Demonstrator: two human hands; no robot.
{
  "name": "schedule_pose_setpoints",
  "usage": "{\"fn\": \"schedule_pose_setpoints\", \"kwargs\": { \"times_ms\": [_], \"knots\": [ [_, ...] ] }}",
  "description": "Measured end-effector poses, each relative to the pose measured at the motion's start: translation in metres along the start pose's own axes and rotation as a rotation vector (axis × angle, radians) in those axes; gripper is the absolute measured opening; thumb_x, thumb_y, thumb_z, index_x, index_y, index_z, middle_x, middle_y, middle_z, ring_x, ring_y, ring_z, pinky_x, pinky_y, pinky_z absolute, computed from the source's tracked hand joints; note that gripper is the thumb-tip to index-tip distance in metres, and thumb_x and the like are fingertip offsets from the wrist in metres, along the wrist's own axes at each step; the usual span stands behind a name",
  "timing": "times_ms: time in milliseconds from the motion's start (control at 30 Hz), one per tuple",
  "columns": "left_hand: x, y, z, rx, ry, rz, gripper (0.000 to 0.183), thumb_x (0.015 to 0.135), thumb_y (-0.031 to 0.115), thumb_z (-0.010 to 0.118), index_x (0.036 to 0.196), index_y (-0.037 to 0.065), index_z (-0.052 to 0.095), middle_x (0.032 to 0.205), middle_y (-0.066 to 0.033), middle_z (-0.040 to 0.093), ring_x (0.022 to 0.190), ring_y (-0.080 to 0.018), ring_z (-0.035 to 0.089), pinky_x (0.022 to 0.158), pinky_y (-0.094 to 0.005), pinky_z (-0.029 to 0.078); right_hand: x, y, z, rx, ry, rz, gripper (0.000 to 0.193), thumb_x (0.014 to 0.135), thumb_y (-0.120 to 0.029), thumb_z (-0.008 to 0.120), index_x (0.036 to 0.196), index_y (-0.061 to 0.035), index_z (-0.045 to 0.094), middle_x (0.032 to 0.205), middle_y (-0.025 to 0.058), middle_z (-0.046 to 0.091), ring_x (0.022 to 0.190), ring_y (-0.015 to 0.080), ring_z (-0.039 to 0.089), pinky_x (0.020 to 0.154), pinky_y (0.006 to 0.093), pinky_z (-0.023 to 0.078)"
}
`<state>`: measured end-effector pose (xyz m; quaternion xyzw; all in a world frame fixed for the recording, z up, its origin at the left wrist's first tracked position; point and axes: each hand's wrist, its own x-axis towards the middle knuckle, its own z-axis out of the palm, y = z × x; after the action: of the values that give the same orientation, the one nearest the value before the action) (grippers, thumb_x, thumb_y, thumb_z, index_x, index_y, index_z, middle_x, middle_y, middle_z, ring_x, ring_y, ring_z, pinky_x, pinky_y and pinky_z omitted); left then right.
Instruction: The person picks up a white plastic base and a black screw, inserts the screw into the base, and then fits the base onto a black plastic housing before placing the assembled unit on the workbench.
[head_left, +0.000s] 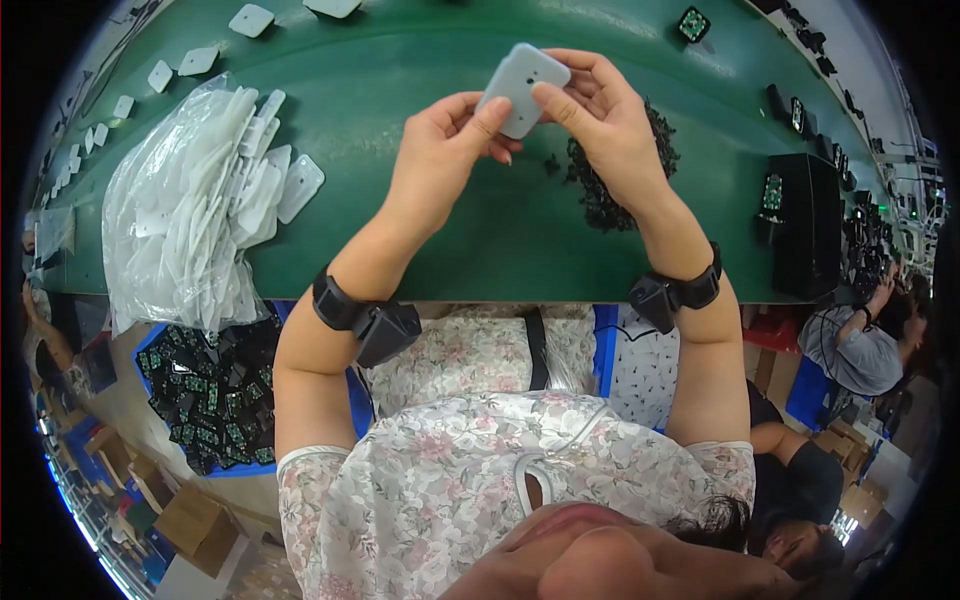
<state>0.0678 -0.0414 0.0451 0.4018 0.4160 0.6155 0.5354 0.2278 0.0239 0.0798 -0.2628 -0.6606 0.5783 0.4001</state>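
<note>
Over the green work table, my two hands hold up a pale, rounded plastic cover with small dark holes in its face. My left hand pinches its lower left edge between thumb and fingers. On the other side, my right hand grips the right edge, its thumb pressed on the face near a hole. Below the right hand lies a heap of tiny black parts, partly hidden by that wrist. A clear plastic bag spilling similar white covers lies left of my left arm.
More white covers lie along the far left of the table. A black box stands at right, with a small green circuit board beside it. A blue bin of black-and-green units sits lower left. Other people work at both sides.
</note>
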Motion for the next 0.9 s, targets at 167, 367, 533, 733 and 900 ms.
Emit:
{"fn": "schedule_pose_setpoints", "kwargs": {
  "times_ms": [167, 367, 533, 733, 900],
  "knots": [
    [-0.004, 0.001, 0.011, 0.028, 0.026, 0.105, 0.037, 0.093, 0.024, 0.062, 0.110, -0.009, 0.058, 0.089, -0.0115, 0.067, 0.075, -0.0137, 0.064, 0.068, -0.0249, 0.052, 0.003, -0.011, 0.005, -0.122, 0.051, -0.067, 0.034, 0.089, -0.013, 0.066, 0.117, 0.0013, 0.054, 0.108, 0.0090, 0.061, 0.100, 0.0141, 0.057, 0.089, 0.0279, 0.046],
    [0.003, 0.004, 0.022, -0.050, 0.062, 0.222, 0.038, 0.093, 0.024, 0.061, 0.111, -0.008, 0.056, 0.091, -0.0132, 0.067, 0.075, -0.0139, 0.064, 0.067, -0.0249, 0.051, 0.012, -0.027, 0.003, -0.147, 0.015, -0.186, 0.035, 0.089, -0.013, 0.065, 0.120, -0.0002, 0.055, 0.108, 0.0081, 0.062, 0.100, 0.0141, 0.057, 0.090, 0.0295, 0.045],
    [-0.004, 0.015, 0.015, -0.082, 0.111, 0.221, 0.037, 0.092, 0.027, 0.063, 0.105, -0.007, 0.057, 0.089, -0.0129, 0.066, 0.073, -0.0132, 0.063, 0.066, -0.0238, 0.050, 0.025, -0.037, 0.003, -0.143, -0.115, -0.098, 0.034, 0.095, -0.026, 0.059, 0.119, -0.0019, 0.058, 0.107, 0.0066, 0.062, 0.099, 0.0131, 0.057, 0.087, 0.0302, 0.047],
    [-0.004, 0.015, 0.016, -0.122, 0.081, 0.118, 0.033, 0.091, 0.024, 0.065, 0.104, -0.005, 0.057, 0.084, -0.0091, 0.065, 0.069, -0.0113, 0.062, 0.065, -0.0226, 0.049, 0.021, -0.037, -0.008, -0.119, -0.106, -0.015, 0.041, 0.099, -0.038, 0.048, 0.117, -0.0022, 0.057, 0.107, 0.0089, 0.062, 0.100, 0.0138, 0.057, 0.086, 0.0312, 0.049],
    [-0.004, -0.001, -0.006, 0.973, 0.078, 0.903, 0.041, 0.075, 0.007, 0.072, 0.113, 0.000, 0.057, 0.097, -0.0109, 0.062, 0.083, -0.0241, 0.062, 0.070, -0.0323, 0.051, -0.001, -0.023, -0.010, -0.171, -0.139, -0.062, 0.029, 0.093, -0.011, 0.059, 0.120, -0.0013, 0.054, 0.112, 0.0106, 0.059, 0.105, 0.0159, 0.057, 0.090, 0.0307, 0.049]
  ]
}}
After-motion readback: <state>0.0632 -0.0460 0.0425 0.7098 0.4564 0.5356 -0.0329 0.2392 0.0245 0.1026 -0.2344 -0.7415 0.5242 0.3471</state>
